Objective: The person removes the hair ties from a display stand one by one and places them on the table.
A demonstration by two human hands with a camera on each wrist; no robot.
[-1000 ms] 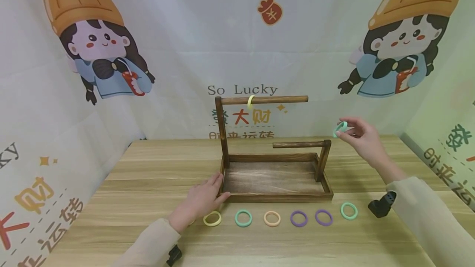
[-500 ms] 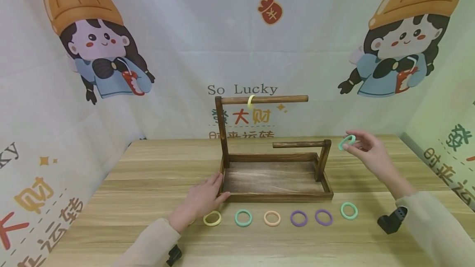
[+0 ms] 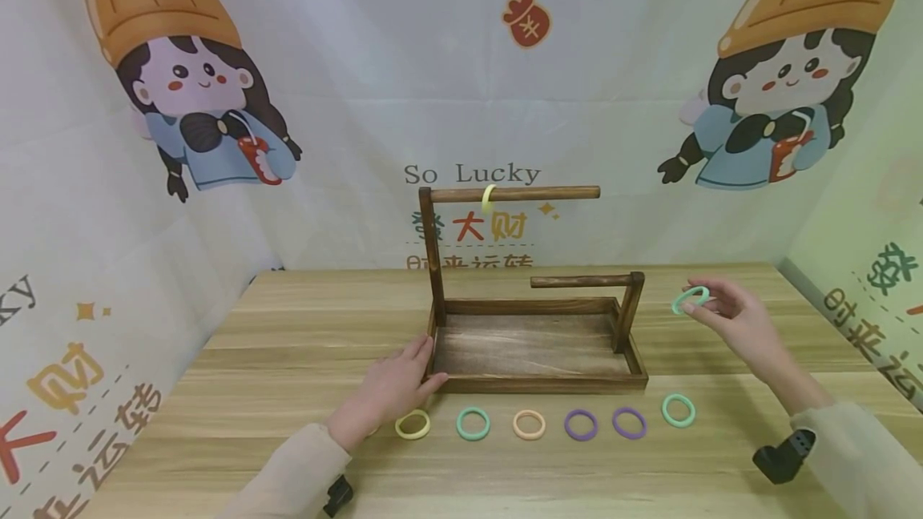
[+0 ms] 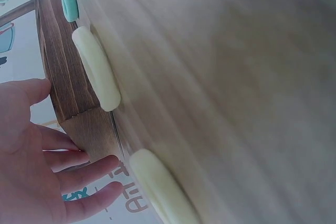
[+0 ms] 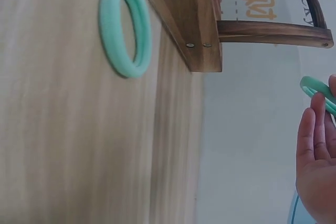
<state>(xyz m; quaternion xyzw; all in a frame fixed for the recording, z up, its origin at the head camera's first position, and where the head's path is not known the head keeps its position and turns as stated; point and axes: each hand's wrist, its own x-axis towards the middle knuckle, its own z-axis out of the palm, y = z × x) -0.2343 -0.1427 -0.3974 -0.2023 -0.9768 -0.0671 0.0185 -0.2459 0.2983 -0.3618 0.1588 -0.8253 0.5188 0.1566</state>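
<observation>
Cartoon-printed cloth is hung behind and to both sides of a wooden surface (image 3: 288,327), on which a wooden rack (image 3: 537,381) with a tray base is placed. A green ring (image 3: 691,299) is pinched between thumb and fingertips of the right hand (image 3: 735,323), held in the air to the right of the rack's low bar (image 3: 577,281), apart from it. The left hand (image 3: 392,387) is laid with relaxed, straight fingers against the tray's front left corner. A yellow ring (image 3: 488,199) is hung on the high bar (image 3: 515,194). Six rings are laid in a row just before the tray, from a pale yellow one (image 3: 413,425) to a green one (image 3: 679,410).

Risk is judged as follows: the pinch is light, so the held ring could be dropped; the low bar's free end points left, away from the hand, and the post could be struck. Open room is seen right of the rack; the side cloth is near beyond it.
</observation>
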